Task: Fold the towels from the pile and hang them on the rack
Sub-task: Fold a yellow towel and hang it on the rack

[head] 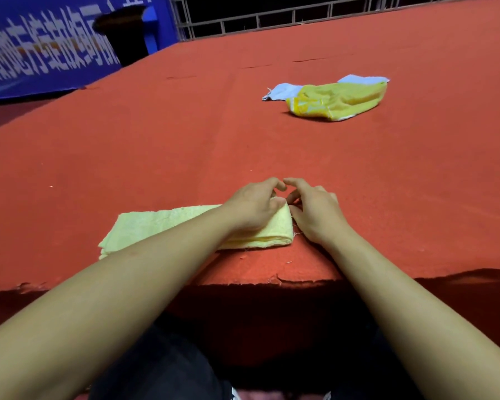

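A view looking down from a person's head at two bare forearms reaching over the near edge of a desk (162, 145) covered in red-orange felt. Close to that edge lies a pale yellow towel (156, 223), folded into a long flat strip that runs from left to right. The left hand (251, 207) rests on top of the strip's right end, its fingers (272, 184) curled down over the far edge of the cloth. The right hand (315, 212) sits just beside that same end, on the desk, with its fingers bent and the thumb and forefinger seeming to pinch the towel's far right corner; the fingertips of the two hands almost meet there, and whether the right hand truly has cloth between its fingers cannot be told for sure.

Well apart from this, further back and to the right on the desk, a small pile waits: a crumpled bright yellow towel (341, 101) lying on top of a light blue towel (280, 92), whose edges show at the left and behind.

Beyond the far edge of the desk stand a blue banner (41, 53) with white characters at the left, a dark pot-shaped object (122, 33) next to it, and a metal grille (272, 15) across the back
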Motion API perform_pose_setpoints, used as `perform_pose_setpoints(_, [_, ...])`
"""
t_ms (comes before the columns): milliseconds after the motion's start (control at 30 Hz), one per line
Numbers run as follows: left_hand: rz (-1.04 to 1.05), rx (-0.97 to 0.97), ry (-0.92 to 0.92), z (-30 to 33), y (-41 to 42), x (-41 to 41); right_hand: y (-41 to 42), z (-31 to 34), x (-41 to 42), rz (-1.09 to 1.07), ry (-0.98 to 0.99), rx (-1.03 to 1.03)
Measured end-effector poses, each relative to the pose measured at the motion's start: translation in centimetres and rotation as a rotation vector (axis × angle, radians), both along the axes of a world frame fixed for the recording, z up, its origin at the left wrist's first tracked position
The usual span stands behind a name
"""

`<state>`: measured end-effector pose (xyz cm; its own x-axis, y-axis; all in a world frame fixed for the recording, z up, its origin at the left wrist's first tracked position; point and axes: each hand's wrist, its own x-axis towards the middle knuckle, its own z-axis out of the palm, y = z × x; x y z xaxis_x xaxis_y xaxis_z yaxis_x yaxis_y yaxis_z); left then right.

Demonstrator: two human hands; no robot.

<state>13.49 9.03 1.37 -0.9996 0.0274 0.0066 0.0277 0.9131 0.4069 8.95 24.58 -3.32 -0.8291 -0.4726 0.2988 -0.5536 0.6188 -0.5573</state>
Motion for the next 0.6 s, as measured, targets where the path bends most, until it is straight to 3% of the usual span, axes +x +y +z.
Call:
perform_pose_setpoints(133, [0.030, 0.164, -0.001, -0.1, 0.0, 0.3, 0.0, 0.0, 0.0, 0.023, -0.007, -0.027])
perform_pose_setpoints(300, [0.070, 0.485, 0.165, 1.4, -0.9, 1.7, -0.4, 1.6, 0.3, 0.169, -0.112, -0.398])
perform_pose_setpoints(433, [0.093, 0.693, 0.328, 5.4, -2.2, 5.2, -2.5, 6.3, 2.2, 0.319, -0.145, -0.527])
perform_pose_setpoints(600, [0.133, 0.772, 0.478, 12.4, -5.8, 10.6, -6.8, 14.9, 5.3, 0.551, -0.293, -0.602])
